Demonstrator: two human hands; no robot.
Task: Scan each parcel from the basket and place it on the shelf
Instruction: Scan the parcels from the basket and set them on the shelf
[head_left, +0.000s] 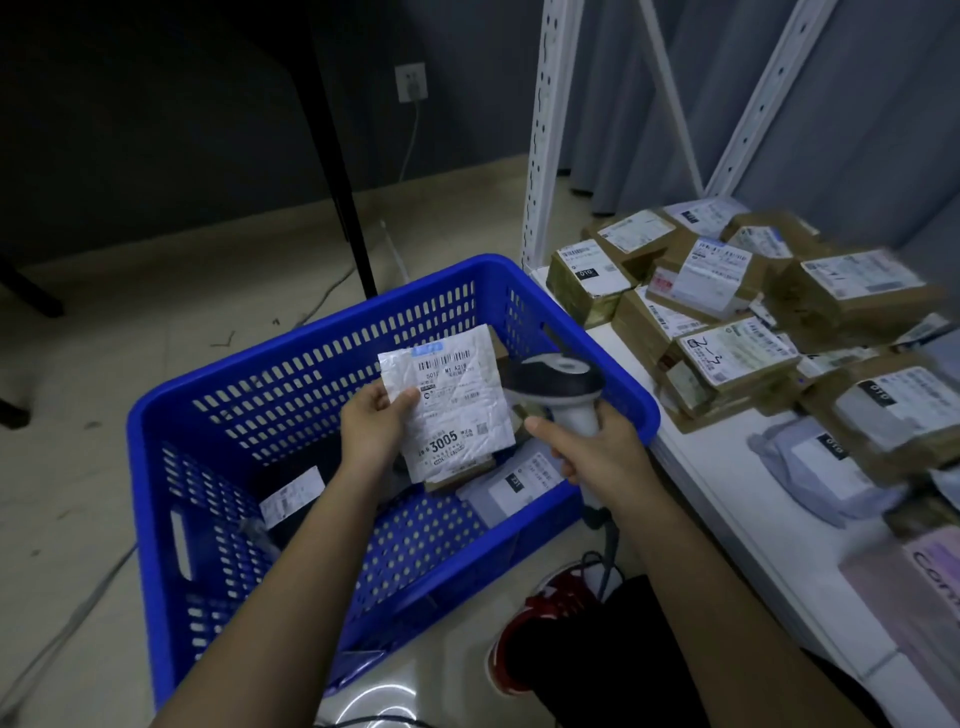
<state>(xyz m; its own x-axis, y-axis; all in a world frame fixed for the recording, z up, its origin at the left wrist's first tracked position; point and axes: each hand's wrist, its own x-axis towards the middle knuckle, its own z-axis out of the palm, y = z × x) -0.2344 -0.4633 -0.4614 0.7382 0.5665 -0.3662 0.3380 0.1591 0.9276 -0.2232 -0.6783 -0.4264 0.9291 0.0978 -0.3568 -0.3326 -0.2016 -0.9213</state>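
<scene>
Hands over basket (156, 415), near its right wall. Left hand (371, 426) grips parcel (449, 402) at left edge, thumb on label, long axis upright, label facing up toward camera. Right hand (592, 452) curled round scanner (558, 387) handle, head just right of parcel, aimed left across label. Barcode sits at parcel's top edge, above scanner line, so probably tilt needed. Shelf (717, 452) lies right, nearer right hand; boxes (727, 306) crowd its far end.
</scene>
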